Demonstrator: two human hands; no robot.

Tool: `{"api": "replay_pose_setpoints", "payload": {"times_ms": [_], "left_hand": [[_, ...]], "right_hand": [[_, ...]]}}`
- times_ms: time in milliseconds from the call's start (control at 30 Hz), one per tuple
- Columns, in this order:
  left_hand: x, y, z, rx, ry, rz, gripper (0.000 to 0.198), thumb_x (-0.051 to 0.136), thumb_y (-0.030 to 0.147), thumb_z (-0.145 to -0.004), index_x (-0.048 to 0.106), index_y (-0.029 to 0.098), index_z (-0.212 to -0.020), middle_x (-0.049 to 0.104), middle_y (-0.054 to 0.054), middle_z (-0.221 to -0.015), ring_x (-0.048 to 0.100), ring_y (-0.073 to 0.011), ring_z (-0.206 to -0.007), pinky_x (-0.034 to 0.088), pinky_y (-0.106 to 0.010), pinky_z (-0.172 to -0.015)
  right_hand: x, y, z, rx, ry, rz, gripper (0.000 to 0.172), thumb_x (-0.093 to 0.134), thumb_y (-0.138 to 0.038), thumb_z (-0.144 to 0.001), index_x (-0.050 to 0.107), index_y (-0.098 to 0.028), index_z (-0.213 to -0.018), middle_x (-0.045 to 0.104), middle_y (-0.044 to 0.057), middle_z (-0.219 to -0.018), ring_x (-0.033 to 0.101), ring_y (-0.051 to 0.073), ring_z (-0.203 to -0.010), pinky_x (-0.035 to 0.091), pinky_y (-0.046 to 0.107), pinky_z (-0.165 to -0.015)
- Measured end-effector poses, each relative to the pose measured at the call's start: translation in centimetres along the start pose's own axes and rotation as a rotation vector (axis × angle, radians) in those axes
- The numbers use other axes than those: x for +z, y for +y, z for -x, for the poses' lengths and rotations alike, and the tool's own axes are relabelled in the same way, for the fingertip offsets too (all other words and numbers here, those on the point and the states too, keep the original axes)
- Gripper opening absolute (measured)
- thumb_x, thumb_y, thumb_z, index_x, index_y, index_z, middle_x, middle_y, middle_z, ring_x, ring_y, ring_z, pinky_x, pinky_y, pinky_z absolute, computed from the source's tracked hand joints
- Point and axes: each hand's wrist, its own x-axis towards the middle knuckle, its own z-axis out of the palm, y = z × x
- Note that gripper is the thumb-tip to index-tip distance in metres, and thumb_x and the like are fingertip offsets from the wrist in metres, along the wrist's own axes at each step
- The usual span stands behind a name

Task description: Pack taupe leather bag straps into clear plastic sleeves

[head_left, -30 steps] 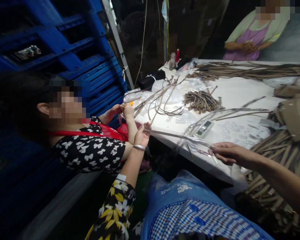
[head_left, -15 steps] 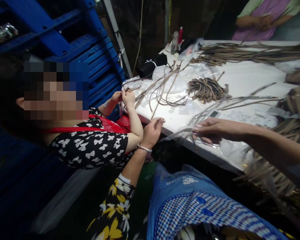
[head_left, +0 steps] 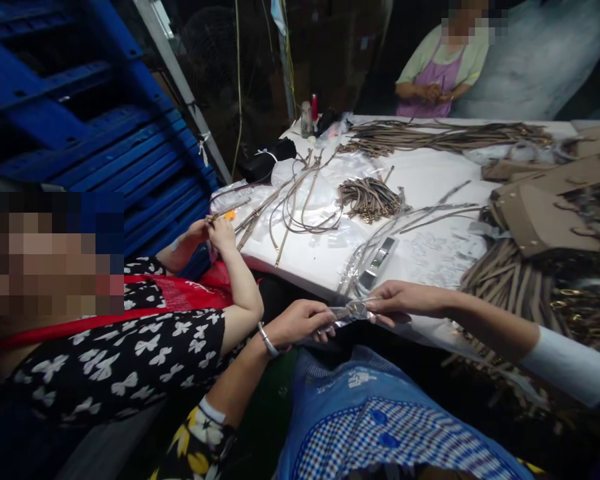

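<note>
My left hand, with a silver bangle on the wrist, is closed on one end of a clear plastic sleeve that has a thin tan strap inside. My right hand pinches the other end of the same sleeve, just off the near edge of the white table. The two hands sit close together above my blue checked apron.
A person in a black butterfly-print top sits at my left, their hands working on a strap at the table corner. Tan straps in coils and bundles, plastic bags and brown bag pieces cover the table. Another person sits at the far side. Blue pallets stand at left.
My hands have come together: the left moved right and down, the right drew back toward me, and the sleeve between them is now gathered short.
</note>
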Motion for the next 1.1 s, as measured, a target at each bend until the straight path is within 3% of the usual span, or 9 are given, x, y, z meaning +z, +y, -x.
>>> {"api": "replay_pose_setpoints", "payload": {"times_ms": [100,333,400,500,567,700,767,900,1100], "left_hand": [[1.5,1.4,-0.9,0.030,-0.117,0.041,0.042,0.048,0.052,-0.087,0.062,0.012,-0.091,0.062,-0.001,-0.072,0.043,-0.0061,-0.049,0.030,-0.018,-0.046],[2.5,2.3,-1.3,0.141,-0.007,0.146,0.036,0.056,0.045,-0.086,0.063,0.010,-0.084,0.052,0.001,-0.065,0.039,-0.0067,-0.056,0.029,-0.020,-0.053],[2.3,2.3,-1.5,0.160,0.072,0.228,0.034,0.056,0.043,-0.087,0.062,0.010,-0.087,0.054,0.001,-0.067,0.036,-0.0053,-0.053,0.025,-0.019,-0.050],[1.8,3.4,-2.1,0.261,0.300,0.420,0.030,0.058,0.040,-0.087,0.061,0.011,-0.093,0.056,0.000,-0.071,0.033,-0.0030,-0.049,0.023,-0.017,-0.047],[1.7,5.1,-2.8,0.355,0.410,0.556,0.028,0.061,0.039,-0.086,0.061,0.012,-0.096,0.057,0.000,-0.074,0.035,-0.0021,-0.050,0.025,-0.016,-0.047],[2.1,9.4,-4.2,0.494,0.432,0.698,0.025,0.066,0.035,-0.083,0.064,0.014,-0.097,0.061,-0.001,-0.080,0.046,-0.0026,-0.056,0.035,-0.014,-0.053],[2.4,11.0,-4.8,0.533,0.433,0.723,0.024,0.067,0.033,-0.082,0.065,0.015,-0.098,0.064,-0.002,-0.082,0.052,-0.0036,-0.060,0.040,-0.014,-0.058],[2.8,11.4,-5.6,0.558,0.478,0.676,0.029,0.065,0.034,-0.084,0.065,0.016,-0.107,0.069,-0.005,-0.092,0.061,-0.0070,-0.069,0.046,-0.018,-0.068],[4.7,9.0,-5.6,0.390,0.430,0.597,0.035,0.061,0.045,-0.084,0.066,0.012,-0.094,0.069,-0.006,-0.076,0.062,-0.0115,-0.064,0.048,-0.021,-0.061]], "right_hand": [[0.5,-0.1,0.2,-0.015,0.016,-0.051,0.041,0.053,-0.052,-0.087,0.062,-0.012,-0.080,0.049,-0.004,-0.055,0.031,0.005,-0.043,0.020,0.020,-0.040],[-0.1,1.2,3.0,-0.051,0.147,-0.091,0.042,0.051,-0.053,-0.089,0.060,-0.014,-0.076,0.046,-0.005,-0.055,0.035,0.006,-0.046,0.028,0.019,-0.043],[-0.1,1.6,3.5,-0.118,0.401,0.030,0.038,0.052,-0.052,-0.088,0.063,-0.015,-0.086,0.059,0.001,-0.069,0.051,0.011,-0.058,0.043,0.022,-0.055],[0.8,1.4,3.8,-0.300,0.980,0.342,0.029,0.056,-0.043,-0.089,0.064,-0.021,-0.105,0.068,0.007,-0.096,0.063,0.020,-0.087,0.050,0.034,-0.081],[2.1,0.8,3.5,-0.422,1.141,0.505,0.025,0.055,-0.036,-0.090,0.064,-0.024,-0.109,0.069,0.008,-0.102,0.063,0.023,-0.095,0.048,0.038,-0.089],[5.3,0.2,0.6,-0.511,0.815,0.515,0.038,0.057,-0.035,-0.088,0.057,-0.025,-0.125,0.065,0.008,-0.121,0.060,0.024,-0.110,0.046,0.039,-0.097],[6.3,0.5,-1.5,-0.506,0.714,0.380,0.035,0.054,-0.037,-0.090,0.060,-0.023,-0.121,0.068,0.006,-0.113,0.063,0.023,-0.102,0.049,0.036,-0.091],[6.7,1.1,-3.7,-0.488,0.729,0.075,0.030,0.048,-0.039,-0.093,0.070,-0.019,-0.089,0.070,0.002,-0.079,0.064,0.018,-0.074,0.050,0.028,-0.073],[6.9,1.0,-3.3,-0.525,0.848,-0.189,0.030,0.055,-0.042,-0.089,0.066,-0.017,-0.078,0.067,0.002,-0.073,0.060,0.017,-0.070,0.048,0.026,-0.068]]}}
